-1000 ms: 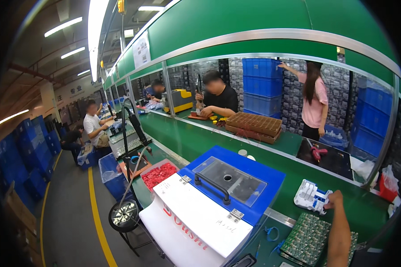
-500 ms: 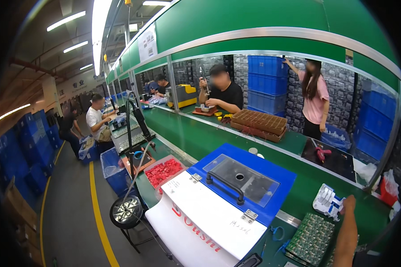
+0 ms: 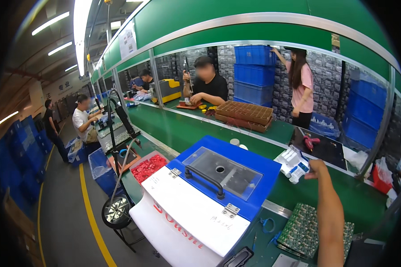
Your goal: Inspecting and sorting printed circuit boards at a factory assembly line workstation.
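Observation:
My right hand (image 3: 315, 169) reaches far out over the green bench, with its fingers closed on the near right edge of a white plastic part (image 3: 292, 163). The part has raised ribs and some blue on it; its exact kind I cannot make out. It is tilted, over the green work surface to the right of the blue-lidded machine (image 3: 249, 155). Beneath my forearm lie green circuit boards (image 3: 298, 227) packed in rows. My left hand is out of view.
A red-part bin (image 3: 149, 168) stands left of the machine. Near the boards lie a blue ring-like item (image 3: 267, 225) and a thin tool (image 3: 254, 241). Brown gridded trays (image 3: 243, 113) and a pink-handled tool (image 3: 310, 142) sit across the bench. Several people work beyond.
My right hand has moved the white part leftward and farther up, toward the machine, and my forearm reaches farther in. The whole view has shifted slightly.

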`<state>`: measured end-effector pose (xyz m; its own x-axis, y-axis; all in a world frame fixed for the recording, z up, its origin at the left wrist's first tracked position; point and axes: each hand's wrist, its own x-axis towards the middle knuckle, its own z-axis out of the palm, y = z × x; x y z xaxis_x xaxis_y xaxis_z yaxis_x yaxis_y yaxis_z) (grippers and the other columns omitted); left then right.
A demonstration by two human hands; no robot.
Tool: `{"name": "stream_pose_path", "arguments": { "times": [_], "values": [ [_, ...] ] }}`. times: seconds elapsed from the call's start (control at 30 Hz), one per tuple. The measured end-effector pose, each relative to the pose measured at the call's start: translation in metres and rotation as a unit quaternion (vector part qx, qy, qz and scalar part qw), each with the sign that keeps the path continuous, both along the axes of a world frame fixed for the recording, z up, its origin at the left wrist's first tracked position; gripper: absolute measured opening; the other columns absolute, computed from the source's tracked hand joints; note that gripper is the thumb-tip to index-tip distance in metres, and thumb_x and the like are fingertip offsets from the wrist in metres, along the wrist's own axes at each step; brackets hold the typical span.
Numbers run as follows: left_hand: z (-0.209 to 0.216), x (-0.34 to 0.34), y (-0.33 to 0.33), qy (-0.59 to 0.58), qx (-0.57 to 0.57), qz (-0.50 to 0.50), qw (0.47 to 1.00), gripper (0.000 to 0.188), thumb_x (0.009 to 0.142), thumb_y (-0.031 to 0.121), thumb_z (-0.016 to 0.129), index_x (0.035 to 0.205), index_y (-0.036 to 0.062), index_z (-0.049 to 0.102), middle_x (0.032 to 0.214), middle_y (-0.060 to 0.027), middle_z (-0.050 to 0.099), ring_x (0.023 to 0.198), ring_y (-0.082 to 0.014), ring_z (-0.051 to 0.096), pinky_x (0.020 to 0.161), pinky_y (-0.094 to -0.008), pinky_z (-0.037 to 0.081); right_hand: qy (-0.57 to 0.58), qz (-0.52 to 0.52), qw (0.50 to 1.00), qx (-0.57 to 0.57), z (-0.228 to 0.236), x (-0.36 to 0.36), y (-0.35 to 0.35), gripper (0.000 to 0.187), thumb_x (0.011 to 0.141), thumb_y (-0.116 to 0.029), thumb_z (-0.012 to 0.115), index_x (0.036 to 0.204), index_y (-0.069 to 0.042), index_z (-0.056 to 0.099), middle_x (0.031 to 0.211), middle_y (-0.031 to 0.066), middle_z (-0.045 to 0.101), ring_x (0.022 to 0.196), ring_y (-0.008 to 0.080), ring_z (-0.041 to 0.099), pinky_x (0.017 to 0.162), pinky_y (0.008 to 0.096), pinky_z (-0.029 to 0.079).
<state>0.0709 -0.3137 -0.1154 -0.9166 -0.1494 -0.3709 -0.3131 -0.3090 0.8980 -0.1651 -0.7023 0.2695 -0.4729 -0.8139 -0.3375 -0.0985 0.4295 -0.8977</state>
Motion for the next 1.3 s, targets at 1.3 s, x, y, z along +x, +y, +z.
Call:
{"name": "stream_pose_path", "arguments": {
  "times": [1.3],
  "values": [
    [0.049, 0.008, 0.005, 0.027, 0.011, -0.037, 0.999, 0.03, 0.092, 0.026, 0.067, 0.114, 0.0059, 0.063, 0.089, -0.0028, 0.065, 0.077, -0.0135, 0.06, 0.065, -0.031, 0.051, 0.009, -0.029, 0.998, -0.047, 0.035, 0.024, 0.041, 0.054, 0.076, -0.037, 0.065, 0.109, 0.004, 0.059, 0.096, 0.026, 0.065, 0.074, 0.0415, 0.069, 0.061, 0.0507, 0.06]
  ]
}}
